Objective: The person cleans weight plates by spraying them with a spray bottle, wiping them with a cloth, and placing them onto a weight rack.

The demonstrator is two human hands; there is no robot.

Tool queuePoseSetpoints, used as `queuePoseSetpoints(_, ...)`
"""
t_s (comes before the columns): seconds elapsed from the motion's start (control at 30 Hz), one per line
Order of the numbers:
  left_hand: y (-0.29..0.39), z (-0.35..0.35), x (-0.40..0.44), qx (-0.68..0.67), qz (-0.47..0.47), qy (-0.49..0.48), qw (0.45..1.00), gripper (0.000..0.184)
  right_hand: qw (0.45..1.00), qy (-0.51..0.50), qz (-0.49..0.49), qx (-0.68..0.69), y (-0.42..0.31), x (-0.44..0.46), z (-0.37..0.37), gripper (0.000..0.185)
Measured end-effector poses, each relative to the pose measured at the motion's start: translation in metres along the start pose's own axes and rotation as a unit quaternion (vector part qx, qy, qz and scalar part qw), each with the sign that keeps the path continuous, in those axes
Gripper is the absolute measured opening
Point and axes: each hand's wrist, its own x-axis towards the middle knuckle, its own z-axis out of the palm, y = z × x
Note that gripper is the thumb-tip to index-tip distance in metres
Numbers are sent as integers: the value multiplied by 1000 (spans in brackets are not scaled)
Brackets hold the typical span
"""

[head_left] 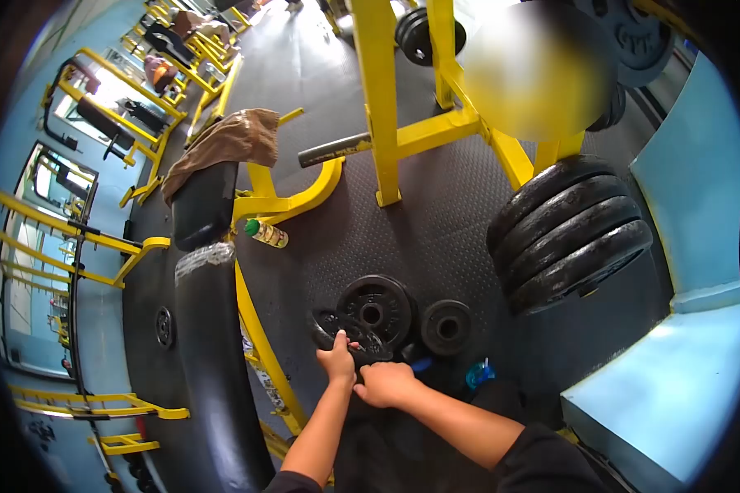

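A black weight plate (363,335) is tilted up off the floor in front of me. My left hand (335,361) grips its near side, the thumb lying over the face. At its lower right edge, my right hand (388,384) has its fingers curled around the rim; the fingertips are hidden. Just beyond lies a larger black plate (395,306), flat on the mat and partly covered by the held one. A smaller black plate (448,308) rests to its right.
A padded bench (210,353) with a brown towel (230,144) runs along the left. A green-capped bottle (267,234) lies near the yellow rack (374,107). Stacked plates (567,230) hang at right, above a blue ledge (641,386). A blue bottle (479,374) is near my right arm.
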Motion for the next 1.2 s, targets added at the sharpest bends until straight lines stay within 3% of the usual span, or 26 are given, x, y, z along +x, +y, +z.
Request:
queuePoseSetpoints(0.07,-2,10,-7,39,60,2,997,13,996,-18,29,83,17,4,-10,41)
queuePoseSetpoints(0.13,0,26,-21,89,46,0,995,19,979,1,54,198,42,3,-24,41)
queuePoseSetpoints(0.23,-15,53,-28,158,15,-49,986,33,890,238,130,367,53,-11,10,38)
queuePoseSetpoints(0.3,-27,69,-24,316,-43,-83,944,43,862,231,172,416,43,-48,6,40)
queuePoseSetpoints(0.33,-42,74,-20,410,-2,-83,908,50,852,246,176,426,38,-71,6,39)
queuePoseSetpoints(0.4,-14,94,-44,476,-19,-132,870,51,823,290,199,446,30,-129,-2,35)
queuePoseSetpoints(0.43,-3,96,-49,478,-35,-149,865,50,829,282,242,419,20,-165,-22,35)
queuePoseSetpoints(0.47,1,88,-45,457,-2,-184,870,50,790,345,212,460,24,-187,-9,31)
queuePoseSetpoints(0.53,63,74,-33,512,-40,-207,833,38,699,386,269,538,17,-233,-9,28)
queuePoseSetpoints(0.57,81,58,-6,472,-127,-271,829,28,693,414,307,503,9,-248,-6,24)
queuePoseSetpoints(0.6,104,43,1,423,-160,-290,844,25,710,388,386,444,-12,-262,-22,24)
queuePoseSetpoints(0.63,123,42,2,367,-193,-317,853,21,714,388,397,426,-2,-262,12,26)
queuePoseSetpoints(0.67,145,49,-13,355,-193,-331,853,19,716,356,442,406,-20,-267,0,27)
queuePoseSetpoints(0.8,299,33,-104,366,-184,-371,833,14,714,399,402,411,-74,-241,-32,29)
queuePoseSetpoints(0.87,374,14,-133,317,-180,-395,843,16,619,416,336,574,-78,-200,-34,43)
queuePoseSetpoints(0.93,429,-17,-155,307,-176,-404,843,17,526,291,357,715,-98,-165,-56,61)
queuePoseSetpoints(0.97,460,-25,-167,272,-163,-438,841,18,589,293,317,683,-108,-137,-60,71)
queuePoseSetpoints(1.0,490,-28,-177,234,-146,-475,836,18,585,209,300,724,-135,-133,-103,75)
queuePoseSetpoints(1.03,516,-34,-187,218,-141,-496,828,18,507,145,266,807,-136,-103,-103,71)
queuePoseSetpoints(1.1,547,-48,-193,214,-134,-523,814,18,465,173,-2,868,-175,-85,-130,67)
queuePoseSetpoints(1.13,558,-54,-197,208,-134,-522,816,19,467,182,-13,865,-197,-100,-154,67)
queuePoseSetpoints(1.2,570,-65,-186,219,-131,-505,825,25,338,235,-46,910,-235,-138,-199,55)
